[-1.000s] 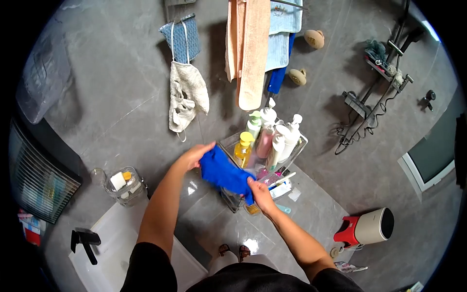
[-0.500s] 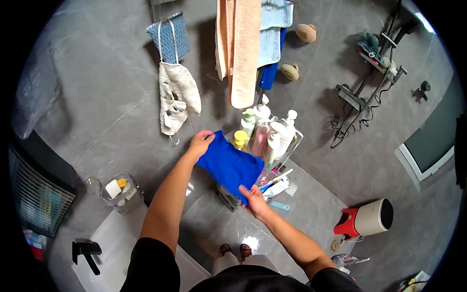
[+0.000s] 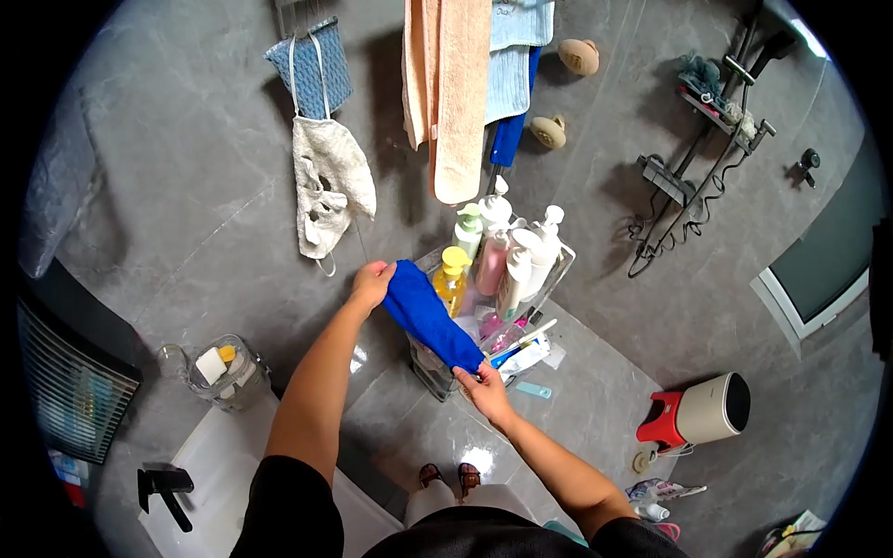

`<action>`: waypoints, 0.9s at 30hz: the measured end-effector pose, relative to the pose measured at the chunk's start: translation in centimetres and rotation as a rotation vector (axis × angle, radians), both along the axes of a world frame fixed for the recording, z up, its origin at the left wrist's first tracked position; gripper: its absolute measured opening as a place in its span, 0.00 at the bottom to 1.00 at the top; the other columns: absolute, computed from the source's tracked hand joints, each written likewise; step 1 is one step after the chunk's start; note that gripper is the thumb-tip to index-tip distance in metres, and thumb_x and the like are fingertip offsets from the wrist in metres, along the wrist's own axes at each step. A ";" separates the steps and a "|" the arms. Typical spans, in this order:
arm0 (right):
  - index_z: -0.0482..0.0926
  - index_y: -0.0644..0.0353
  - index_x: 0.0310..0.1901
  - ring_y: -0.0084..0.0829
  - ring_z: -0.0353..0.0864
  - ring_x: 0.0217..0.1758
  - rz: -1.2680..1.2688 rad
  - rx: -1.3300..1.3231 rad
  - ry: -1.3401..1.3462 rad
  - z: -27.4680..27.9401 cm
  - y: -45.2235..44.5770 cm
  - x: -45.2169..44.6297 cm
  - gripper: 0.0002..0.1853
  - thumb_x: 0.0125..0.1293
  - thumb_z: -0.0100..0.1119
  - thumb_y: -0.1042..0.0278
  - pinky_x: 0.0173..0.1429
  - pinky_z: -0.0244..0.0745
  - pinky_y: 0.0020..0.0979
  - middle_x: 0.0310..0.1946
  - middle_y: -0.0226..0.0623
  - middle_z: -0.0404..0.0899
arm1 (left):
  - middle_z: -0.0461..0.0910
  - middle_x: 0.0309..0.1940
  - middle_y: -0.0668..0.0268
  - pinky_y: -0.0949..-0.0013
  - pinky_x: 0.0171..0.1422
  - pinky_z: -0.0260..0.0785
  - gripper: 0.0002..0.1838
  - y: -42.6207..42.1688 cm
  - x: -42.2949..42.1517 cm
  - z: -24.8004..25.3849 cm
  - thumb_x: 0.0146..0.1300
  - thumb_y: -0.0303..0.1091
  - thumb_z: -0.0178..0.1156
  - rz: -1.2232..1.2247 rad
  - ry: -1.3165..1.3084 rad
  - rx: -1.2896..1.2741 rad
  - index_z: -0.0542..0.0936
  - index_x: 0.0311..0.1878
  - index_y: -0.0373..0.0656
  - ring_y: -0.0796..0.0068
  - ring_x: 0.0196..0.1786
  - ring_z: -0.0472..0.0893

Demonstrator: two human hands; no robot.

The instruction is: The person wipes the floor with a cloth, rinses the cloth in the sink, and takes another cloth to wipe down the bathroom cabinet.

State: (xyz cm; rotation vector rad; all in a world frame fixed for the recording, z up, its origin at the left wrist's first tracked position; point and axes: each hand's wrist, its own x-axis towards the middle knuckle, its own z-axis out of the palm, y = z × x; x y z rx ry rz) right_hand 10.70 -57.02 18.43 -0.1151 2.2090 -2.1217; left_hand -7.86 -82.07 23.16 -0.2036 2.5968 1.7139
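A blue cloth point(image 3: 428, 317) stretches between the two hands, its long axis slanting from the upper left down toward the lower right of the view. The left hand point(image 3: 374, 285) is closed on the upper, far end; the right hand point(image 3: 484, 392) grips the lower end, nearer the person's body, with its thumb on the near face. Each hand has its own end, so neither is the nearer one: the cloth runs down and rightward from the left hand, and up and leftward from the right. It passes in front of a clear rack point(image 3: 430, 379), hiding part of it, though whether they touch I cannot tell. A yellow pump bottle point(image 3: 451, 286) stands just beyond the cloth's middle, and a white toothbrush point(image 3: 526, 341) sticks out near the right hand
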 end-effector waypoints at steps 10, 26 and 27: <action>0.75 0.63 0.58 0.16 0.75 0.46 0.079 -0.134 -0.220 -0.8 -0.3 -1.0 0.16 0.73 0.54 0.65 0.54 0.69 0.22 0.47 0.24 0.80 | 0.79 0.53 0.61 0.69 0.58 0.70 0.19 0.1 -0.7 -1.5 0.67 0.27 0.57 -0.121 0.061 0.288 0.72 0.61 0.44 0.72 0.53 0.78; 0.75 0.68 0.55 0.37 0.81 0.42 0.116 0.443 -0.243 -0.2 0.3 0.2 0.29 0.64 0.62 0.49 0.49 0.74 0.35 0.38 0.48 0.83 | 0.75 0.60 0.55 0.60 0.70 0.62 0.28 -0.2 2.4 -2.8 0.58 0.28 0.64 -0.055 0.193 -0.231 0.73 0.64 0.51 0.56 0.65 0.71; 0.76 0.68 0.55 0.39 0.82 0.42 0.181 0.560 -0.252 0.9 0.6 0.6 0.29 0.63 0.62 0.49 0.48 0.74 0.36 0.38 0.49 0.83 | 0.73 0.62 0.54 0.61 0.70 0.62 0.32 0.0 3.9 -1.5 0.59 0.32 0.65 -0.012 0.130 -0.248 0.68 0.68 0.52 0.57 0.66 0.70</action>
